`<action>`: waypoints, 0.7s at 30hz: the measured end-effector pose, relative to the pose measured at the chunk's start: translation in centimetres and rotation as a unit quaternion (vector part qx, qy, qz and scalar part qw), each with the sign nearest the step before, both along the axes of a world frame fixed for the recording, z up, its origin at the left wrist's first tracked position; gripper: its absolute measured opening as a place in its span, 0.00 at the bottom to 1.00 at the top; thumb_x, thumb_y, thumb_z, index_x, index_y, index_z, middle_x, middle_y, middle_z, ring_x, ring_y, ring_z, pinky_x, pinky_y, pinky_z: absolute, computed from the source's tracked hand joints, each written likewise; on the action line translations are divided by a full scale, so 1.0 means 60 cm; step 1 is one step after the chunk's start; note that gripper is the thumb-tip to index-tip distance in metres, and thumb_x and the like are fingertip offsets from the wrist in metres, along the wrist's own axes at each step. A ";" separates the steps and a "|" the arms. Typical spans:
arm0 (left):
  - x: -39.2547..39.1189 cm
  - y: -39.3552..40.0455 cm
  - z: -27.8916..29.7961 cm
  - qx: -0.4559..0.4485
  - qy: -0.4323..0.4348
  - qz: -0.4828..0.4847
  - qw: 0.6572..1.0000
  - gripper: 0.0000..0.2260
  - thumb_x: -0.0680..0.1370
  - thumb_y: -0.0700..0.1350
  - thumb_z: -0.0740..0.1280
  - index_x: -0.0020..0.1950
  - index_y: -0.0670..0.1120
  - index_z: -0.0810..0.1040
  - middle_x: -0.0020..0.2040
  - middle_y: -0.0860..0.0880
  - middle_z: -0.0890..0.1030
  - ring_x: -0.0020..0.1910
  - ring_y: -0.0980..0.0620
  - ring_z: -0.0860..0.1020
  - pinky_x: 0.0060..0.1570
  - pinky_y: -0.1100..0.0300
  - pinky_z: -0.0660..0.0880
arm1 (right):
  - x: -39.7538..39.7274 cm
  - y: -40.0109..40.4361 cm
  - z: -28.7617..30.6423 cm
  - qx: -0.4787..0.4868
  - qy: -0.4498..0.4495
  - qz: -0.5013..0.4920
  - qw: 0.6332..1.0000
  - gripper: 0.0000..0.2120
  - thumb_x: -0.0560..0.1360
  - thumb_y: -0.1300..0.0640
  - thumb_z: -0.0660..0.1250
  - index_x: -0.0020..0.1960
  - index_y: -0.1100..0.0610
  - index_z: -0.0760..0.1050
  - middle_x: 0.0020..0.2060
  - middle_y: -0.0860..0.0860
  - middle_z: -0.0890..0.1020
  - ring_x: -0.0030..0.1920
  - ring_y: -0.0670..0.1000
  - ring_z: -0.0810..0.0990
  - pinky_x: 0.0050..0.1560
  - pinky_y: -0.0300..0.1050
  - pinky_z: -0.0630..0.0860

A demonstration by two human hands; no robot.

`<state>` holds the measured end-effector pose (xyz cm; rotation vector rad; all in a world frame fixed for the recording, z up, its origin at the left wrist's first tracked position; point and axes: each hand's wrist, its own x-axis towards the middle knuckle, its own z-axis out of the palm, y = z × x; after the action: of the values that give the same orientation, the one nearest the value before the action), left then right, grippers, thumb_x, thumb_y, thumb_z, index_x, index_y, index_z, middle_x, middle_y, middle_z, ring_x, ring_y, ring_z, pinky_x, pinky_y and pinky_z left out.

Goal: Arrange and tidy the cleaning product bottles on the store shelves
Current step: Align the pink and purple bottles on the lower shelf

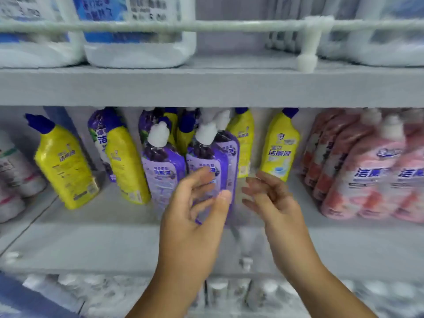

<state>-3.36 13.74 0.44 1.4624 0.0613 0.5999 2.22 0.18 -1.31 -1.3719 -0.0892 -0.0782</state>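
Note:
On the middle shelf stand mixed toilet-cleaner bottles. Two purple bottles with white caps lean at the centre front, with more purple and yellow ones behind them. Yellow bottles with blue caps stand at the left, centre left and right. My left hand hovers with loosely spread fingers in front of the right purple bottle, holding nothing. My right hand is beside it, fingers relaxed and empty, below the right yellow bottle.
Pink bottles with white caps crowd the right of the shelf. White bottles lie at the far left. Large white jugs sit on the upper shelf behind a white rail. White caps of more bottles show on the shelf below.

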 end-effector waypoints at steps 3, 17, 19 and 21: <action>0.059 -0.078 0.007 0.019 0.028 -0.025 0.999 0.15 0.74 0.45 0.76 0.58 0.56 0.79 0.59 0.56 0.84 0.59 0.60 0.81 0.58 0.66 0.77 | 0.082 -0.063 -0.002 -0.016 -0.009 -0.070 0.997 0.12 0.78 0.58 0.72 0.60 0.51 0.77 0.54 0.48 0.85 0.50 0.44 0.83 0.58 0.44 0.81; 0.418 -0.135 0.039 0.173 0.209 0.212 0.939 0.08 0.80 0.39 0.64 0.56 0.37 0.72 0.57 0.37 0.75 0.63 0.42 0.72 0.57 0.57 0.59 | 0.356 -0.097 0.009 -0.289 -0.035 -0.169 0.942 0.30 0.66 0.46 0.77 0.64 0.55 0.73 0.60 0.58 0.76 0.58 0.60 0.80 0.58 0.54 0.79; 0.425 -0.137 0.027 0.133 0.245 0.193 0.941 0.11 0.80 0.39 0.67 0.59 0.38 0.70 0.60 0.39 0.74 0.63 0.45 0.72 0.56 0.60 0.61 | 0.374 -0.103 0.001 -0.301 -0.027 -0.159 0.940 0.31 0.68 0.50 0.78 0.67 0.55 0.71 0.64 0.58 0.73 0.63 0.60 0.78 0.61 0.51 0.77; 0.420 -0.141 0.017 0.134 0.231 0.198 0.943 0.23 0.78 0.40 0.72 0.69 0.38 0.67 0.69 0.39 0.71 0.68 0.43 0.72 0.62 0.59 0.64 | 0.385 -0.109 -0.006 -0.294 -0.004 -0.139 0.946 0.34 0.69 0.50 0.78 0.69 0.56 0.68 0.67 0.58 0.70 0.66 0.60 0.74 0.64 0.50 0.75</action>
<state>21.84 5.27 1.47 1.8531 0.6797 0.5896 25.30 -6.36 -1.64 -1.9773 0.0831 -0.3131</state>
